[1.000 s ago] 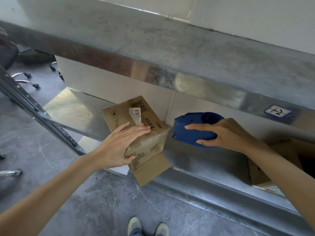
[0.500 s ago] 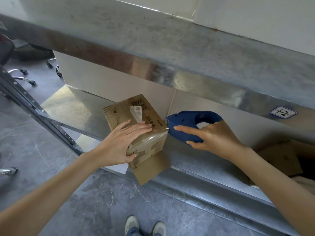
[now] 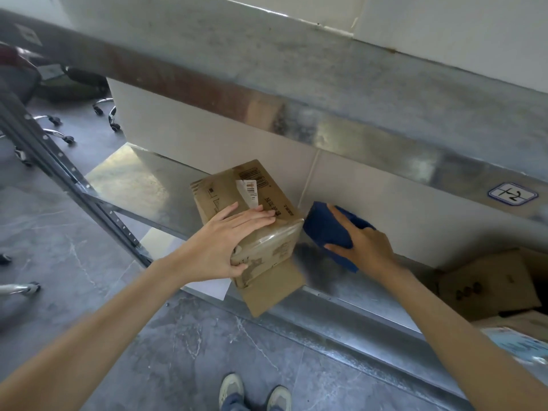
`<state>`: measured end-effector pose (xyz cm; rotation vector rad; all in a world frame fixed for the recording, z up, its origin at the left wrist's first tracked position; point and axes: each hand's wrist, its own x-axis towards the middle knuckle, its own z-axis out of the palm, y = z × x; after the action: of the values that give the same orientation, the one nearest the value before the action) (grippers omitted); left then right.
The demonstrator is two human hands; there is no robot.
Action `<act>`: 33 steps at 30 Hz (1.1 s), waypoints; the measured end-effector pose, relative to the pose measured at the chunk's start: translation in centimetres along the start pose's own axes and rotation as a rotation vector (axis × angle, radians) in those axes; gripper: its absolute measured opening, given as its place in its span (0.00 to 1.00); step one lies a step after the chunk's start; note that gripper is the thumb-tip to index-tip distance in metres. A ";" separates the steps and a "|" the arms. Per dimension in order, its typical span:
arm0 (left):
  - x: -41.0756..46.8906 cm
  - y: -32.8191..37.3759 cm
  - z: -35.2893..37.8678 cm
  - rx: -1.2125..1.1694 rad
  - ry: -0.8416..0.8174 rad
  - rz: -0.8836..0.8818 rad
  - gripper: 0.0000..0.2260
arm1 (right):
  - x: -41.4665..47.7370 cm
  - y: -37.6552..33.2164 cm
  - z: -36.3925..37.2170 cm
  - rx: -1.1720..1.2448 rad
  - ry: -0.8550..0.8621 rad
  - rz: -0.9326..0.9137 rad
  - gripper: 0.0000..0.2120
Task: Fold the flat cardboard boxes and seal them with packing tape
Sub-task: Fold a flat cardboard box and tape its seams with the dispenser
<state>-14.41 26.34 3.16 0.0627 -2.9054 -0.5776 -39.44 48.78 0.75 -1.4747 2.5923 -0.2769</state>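
Head view: left hand clamped cardboard box on shelf, steadying it; right hand gripped tape dispenser at box corner, presumably to seal.

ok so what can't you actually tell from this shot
Head view, the only one:
- tape roll in the blue tape dispenser: hidden by its shell and the right hand.
- whether the dispenser touches the cardboard box: blurred at that corner.
- part of the box's top: covered by the left hand.
- print on the white label: too small.
- boxes at lower right: cut off by the frame edge.
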 end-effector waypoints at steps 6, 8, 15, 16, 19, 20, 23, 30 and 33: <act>-0.1 0.1 0.0 0.009 0.029 -0.006 0.42 | -0.8 1.9 3.4 0.130 -0.004 0.257 0.42; -0.1 0.2 0.0 -0.021 0.043 -0.018 0.41 | -0.9 2.2 4.1 0.125 -0.008 0.262 0.42; -0.3 0.5 0.1 0.130 0.139 -0.082 0.44 | -1.2 2.3 4.1 0.170 -0.135 0.258 0.42; -0.4 0.6 0.2 0.144 0.150 -0.098 0.43 | -1.2 2.4 3.9 0.162 -0.157 0.235 0.42; -0.9 0.7 0.6 0.143 0.183 -0.112 0.40 | -1.0 2.7 3.3 0.208 -0.180 0.180 0.40; -1.1 0.7 0.8 0.131 0.198 -0.116 0.39 | -1.0 2.8 3.0 0.222 -0.174 0.172 0.39; -1.6 0.8 1.3 0.093 0.252 -0.132 0.38 | -0.9 2.5 2.1 0.170 -0.060 0.144 0.38; -2.1 2.0 2.2 0.105 0.359 -0.196 0.39 | 0.9 -2.2 -1.1 0.233 0.161 -0.229 0.35; -2.4 2.5 2.9 0.108 0.432 -0.252 0.34 | 1.6 -5.4 -2.2 0.318 0.145 -0.361 0.38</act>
<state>-12.57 29.88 1.07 0.5075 -2.5167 -0.3836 -36.21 44.84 4.10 -1.8401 2.2245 -0.8228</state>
